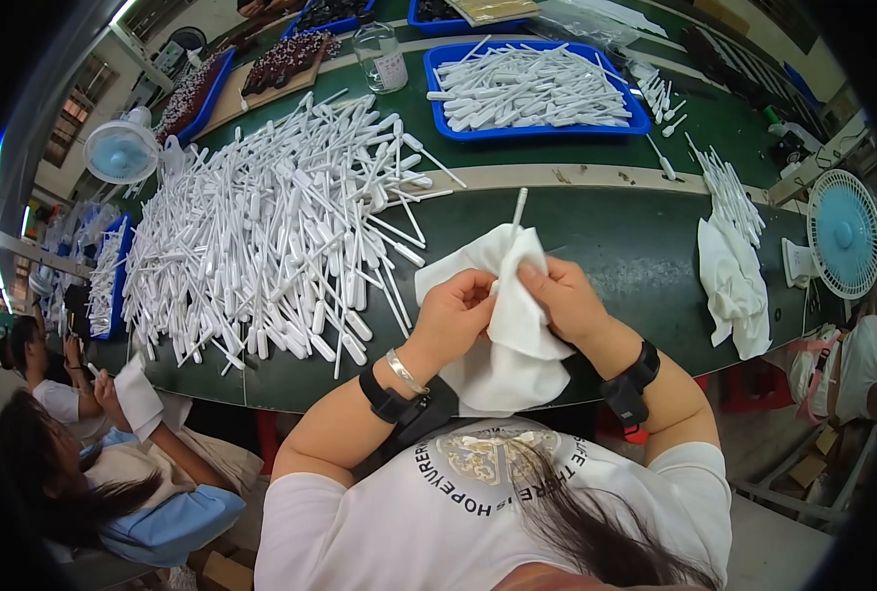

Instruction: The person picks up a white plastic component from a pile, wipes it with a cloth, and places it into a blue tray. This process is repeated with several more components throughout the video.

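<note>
In front of my chest both hands grip a white cloth (512, 340), folded round a slim white stick (520, 209) whose end sticks up out of it. My left hand (458, 305) pinches the cloth with curled fingers. On the other side my right hand (562, 295) presses it between thumb and fingers. The rest of the stick is hidden in the cloth. A big heap of white plastic sticks with wide handles (271, 227) spreads over the green table to the left of my hands.
Beyond my hands a blue tray (440, 118) holds more white sticks, beside a glass bottle (379, 59). At right lie a second white cloth (729, 286), a bundle of sticks (729, 192) and a fan (843, 233). A co-worker (153, 473) sits at left holding a cloth.
</note>
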Demonstrator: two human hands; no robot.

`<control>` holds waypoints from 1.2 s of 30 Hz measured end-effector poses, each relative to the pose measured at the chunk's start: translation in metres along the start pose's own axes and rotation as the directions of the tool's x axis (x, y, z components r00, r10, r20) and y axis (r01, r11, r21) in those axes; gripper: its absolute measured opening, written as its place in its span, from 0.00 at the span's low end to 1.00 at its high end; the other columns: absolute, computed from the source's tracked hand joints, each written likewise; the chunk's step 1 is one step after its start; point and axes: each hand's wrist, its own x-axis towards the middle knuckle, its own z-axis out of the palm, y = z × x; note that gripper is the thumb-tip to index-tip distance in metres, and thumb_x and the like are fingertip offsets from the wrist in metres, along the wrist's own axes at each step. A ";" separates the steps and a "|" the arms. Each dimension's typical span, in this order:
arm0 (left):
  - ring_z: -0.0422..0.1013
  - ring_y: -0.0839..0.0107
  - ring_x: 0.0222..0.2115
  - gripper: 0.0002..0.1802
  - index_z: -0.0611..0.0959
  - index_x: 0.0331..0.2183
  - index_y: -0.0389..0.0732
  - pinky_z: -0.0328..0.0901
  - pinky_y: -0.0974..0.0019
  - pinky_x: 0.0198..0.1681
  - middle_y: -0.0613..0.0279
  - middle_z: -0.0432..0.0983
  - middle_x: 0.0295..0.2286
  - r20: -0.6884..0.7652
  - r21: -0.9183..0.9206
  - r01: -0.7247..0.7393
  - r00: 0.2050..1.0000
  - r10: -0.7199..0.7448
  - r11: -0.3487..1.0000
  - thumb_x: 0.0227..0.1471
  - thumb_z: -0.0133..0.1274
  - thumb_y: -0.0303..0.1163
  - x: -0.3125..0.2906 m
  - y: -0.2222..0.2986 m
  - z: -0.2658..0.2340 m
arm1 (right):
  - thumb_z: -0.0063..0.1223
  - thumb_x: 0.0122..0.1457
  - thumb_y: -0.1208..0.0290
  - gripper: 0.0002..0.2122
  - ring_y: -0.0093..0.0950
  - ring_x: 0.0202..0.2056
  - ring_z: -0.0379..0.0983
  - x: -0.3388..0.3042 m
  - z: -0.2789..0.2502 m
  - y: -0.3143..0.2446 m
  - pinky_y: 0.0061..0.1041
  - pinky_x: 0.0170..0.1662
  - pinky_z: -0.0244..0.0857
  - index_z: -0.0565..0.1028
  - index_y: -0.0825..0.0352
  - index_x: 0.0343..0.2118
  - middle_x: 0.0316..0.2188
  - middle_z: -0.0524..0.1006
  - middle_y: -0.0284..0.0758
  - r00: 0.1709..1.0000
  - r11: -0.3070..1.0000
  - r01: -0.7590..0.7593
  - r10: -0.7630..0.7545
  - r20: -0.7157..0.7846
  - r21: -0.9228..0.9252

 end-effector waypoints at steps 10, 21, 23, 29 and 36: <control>0.68 0.82 0.25 0.09 0.75 0.29 0.35 0.64 0.76 0.28 0.65 0.74 0.24 0.054 0.638 -0.347 0.911 0.410 0.688 0.41 0.55 0.25 -0.001 -0.011 0.003 | 0.49 0.53 0.71 0.11 0.19 0.30 0.69 0.007 0.004 0.006 0.19 0.35 0.64 0.70 0.70 0.37 0.31 0.73 0.31 0.966 0.965 0.208 -0.228 -0.123 -0.160; 0.69 0.73 0.20 0.10 0.75 0.27 0.36 0.63 0.74 0.23 0.61 0.72 0.21 0.069 0.693 -0.441 0.828 0.557 0.570 0.37 0.57 0.25 -0.001 -0.012 -0.001 | 0.50 0.52 0.72 0.11 0.23 0.30 0.71 0.009 0.011 0.012 0.22 0.34 0.66 0.69 0.70 0.37 0.31 0.73 0.34 0.984 0.973 0.177 -0.179 0.002 -0.151; 0.70 0.69 0.19 0.09 0.75 0.27 0.37 0.62 0.73 0.21 0.60 0.71 0.20 0.149 0.804 -0.486 0.721 0.677 0.342 0.37 0.56 0.25 -0.004 -0.007 0.001 | 0.51 0.51 0.72 0.11 0.23 0.31 0.71 0.008 0.008 0.003 0.22 0.35 0.66 0.69 0.70 0.37 0.32 0.73 0.35 0.983 0.986 0.151 -0.157 -0.093 -0.072; 0.66 0.61 0.18 0.07 0.71 0.21 0.42 0.61 0.64 0.19 0.62 0.66 0.18 0.184 0.861 -0.457 0.687 0.703 0.222 0.35 0.53 0.27 -0.004 0.000 0.002 | 0.52 0.49 0.74 0.13 0.25 0.32 0.71 0.010 -0.006 -0.005 0.24 0.36 0.66 0.69 0.71 0.38 0.33 0.73 0.36 0.985 0.963 0.029 0.018 -0.172 0.268; 0.64 0.63 0.16 0.07 0.71 0.20 0.43 0.59 0.65 0.18 0.63 0.62 0.17 0.332 0.880 -0.475 0.597 0.731 -0.011 0.32 0.52 0.26 -0.002 0.005 0.001 | 0.49 0.51 0.74 0.13 0.28 0.35 0.71 0.008 0.001 0.000 0.27 0.39 0.67 0.68 0.72 0.39 0.35 0.72 0.39 0.995 0.969 -0.040 0.062 -0.084 0.244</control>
